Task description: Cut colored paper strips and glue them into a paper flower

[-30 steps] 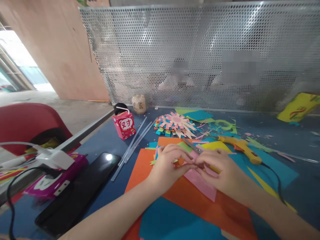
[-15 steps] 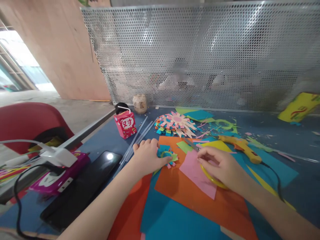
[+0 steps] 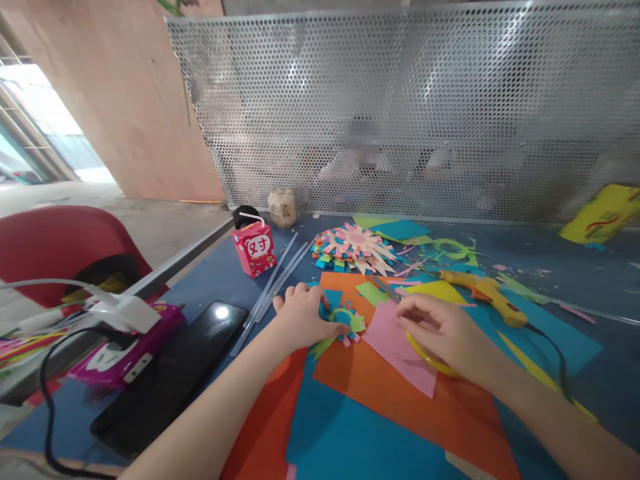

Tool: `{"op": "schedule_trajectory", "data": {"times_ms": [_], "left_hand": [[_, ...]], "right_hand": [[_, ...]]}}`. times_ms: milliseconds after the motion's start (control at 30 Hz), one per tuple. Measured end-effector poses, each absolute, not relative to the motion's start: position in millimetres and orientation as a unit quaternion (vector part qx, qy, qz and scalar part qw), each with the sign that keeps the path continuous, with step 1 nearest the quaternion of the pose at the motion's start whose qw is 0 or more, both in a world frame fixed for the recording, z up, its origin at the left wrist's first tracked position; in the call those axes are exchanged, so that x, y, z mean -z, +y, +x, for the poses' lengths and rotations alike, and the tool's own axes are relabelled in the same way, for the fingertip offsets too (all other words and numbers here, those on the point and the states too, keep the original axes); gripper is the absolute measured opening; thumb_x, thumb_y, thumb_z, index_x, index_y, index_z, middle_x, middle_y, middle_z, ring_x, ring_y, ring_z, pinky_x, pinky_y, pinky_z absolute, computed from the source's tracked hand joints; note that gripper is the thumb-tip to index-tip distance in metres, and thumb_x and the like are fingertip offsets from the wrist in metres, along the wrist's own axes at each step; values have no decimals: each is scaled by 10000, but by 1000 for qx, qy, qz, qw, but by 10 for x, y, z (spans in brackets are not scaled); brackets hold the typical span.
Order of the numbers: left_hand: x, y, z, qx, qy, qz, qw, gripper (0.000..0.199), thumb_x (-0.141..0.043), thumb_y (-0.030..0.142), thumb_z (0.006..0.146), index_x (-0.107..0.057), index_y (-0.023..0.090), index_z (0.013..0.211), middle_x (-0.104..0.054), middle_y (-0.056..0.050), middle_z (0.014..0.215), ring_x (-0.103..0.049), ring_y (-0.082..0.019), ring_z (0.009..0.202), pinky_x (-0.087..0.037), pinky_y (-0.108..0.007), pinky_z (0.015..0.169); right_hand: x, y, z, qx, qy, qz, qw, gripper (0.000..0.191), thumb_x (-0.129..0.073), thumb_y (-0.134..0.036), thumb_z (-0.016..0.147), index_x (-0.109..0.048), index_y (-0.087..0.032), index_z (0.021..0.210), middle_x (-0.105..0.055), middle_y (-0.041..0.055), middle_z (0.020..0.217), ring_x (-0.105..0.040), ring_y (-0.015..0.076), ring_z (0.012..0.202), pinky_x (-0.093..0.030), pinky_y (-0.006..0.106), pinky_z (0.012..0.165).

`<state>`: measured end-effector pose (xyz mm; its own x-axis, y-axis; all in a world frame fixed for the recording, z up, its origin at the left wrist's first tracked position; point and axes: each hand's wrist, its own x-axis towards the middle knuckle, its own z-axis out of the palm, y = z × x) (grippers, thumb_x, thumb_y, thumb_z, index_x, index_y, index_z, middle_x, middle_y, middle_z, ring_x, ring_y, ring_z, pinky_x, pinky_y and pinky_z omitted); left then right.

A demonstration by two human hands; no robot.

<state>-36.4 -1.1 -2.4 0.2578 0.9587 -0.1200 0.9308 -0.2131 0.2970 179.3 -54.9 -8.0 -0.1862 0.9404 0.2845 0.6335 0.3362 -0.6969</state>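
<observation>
A small paper flower (image 3: 344, 321) in blue, green and pink is pinched between the thumb and fingers of my left hand (image 3: 305, 317), just above the orange sheet (image 3: 345, 367). Yellow-handled scissors (image 3: 425, 353) are in my right hand (image 3: 430, 327), their blades pointing away to the upper left over a green paper piece (image 3: 371, 292). Under the scissors lies a pink paper piece (image 3: 395, 347). Behind my hands rests a pile of fringed paper flowers (image 3: 355, 247).
A yellow glue gun (image 3: 487, 293) with a black cord lies on the right. Clear sticks (image 3: 280, 280), a red drink box (image 3: 254, 248) and a black phone (image 3: 175, 373) are on the left. A perforated metal panel (image 3: 400, 100) stands behind.
My left hand has moved slightly right with the paper flower, and more of the flower's ring and a green strip below it now show. My right hand still holds the scissors.
</observation>
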Motion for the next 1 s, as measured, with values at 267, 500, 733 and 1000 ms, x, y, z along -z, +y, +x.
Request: {"op": "schedule_trajectory", "data": {"times_ms": [267,500,733,1000], "left_hand": [[-31,-77,-346,-85,584,771,238,400,-601,526,623,-525,209,854,-631,-74,972,-531,-297,957,-332,-467,843],[43,-75,-324,-90,592,779,184,444,-516,607,694,-569,208,880,-604,-114,1004,-497,-328,1033,-327,-468,850],[72,-106,-289,-53,591,788,165,454,-555,629,651,-611,217,833,-563,-108,1015,-470,-337,1046,-331,-473,846],[54,-149,-275,-44,586,795,152,541,-567,663,621,-565,206,910,-555,-107,1029,-457,-320,1037,-320,-476,851]], "right_hand": [[101,-534,1802,-218,-733,-539,354,108,-472,-238,803,-530,-223,712,-598,3,718,-591,143,693,-504,252,632],[99,-525,1801,-225,-733,-541,345,105,-466,-242,802,-531,-225,721,-599,0,730,-588,141,704,-495,252,636],[103,-540,1813,-233,-730,-546,340,108,-469,-251,811,-532,-220,729,-590,-1,723,-580,139,698,-483,254,645],[107,-509,1812,-285,-705,-538,363,98,-511,-277,785,-547,-211,723,-590,1,719,-574,136,688,-473,251,630]]}}
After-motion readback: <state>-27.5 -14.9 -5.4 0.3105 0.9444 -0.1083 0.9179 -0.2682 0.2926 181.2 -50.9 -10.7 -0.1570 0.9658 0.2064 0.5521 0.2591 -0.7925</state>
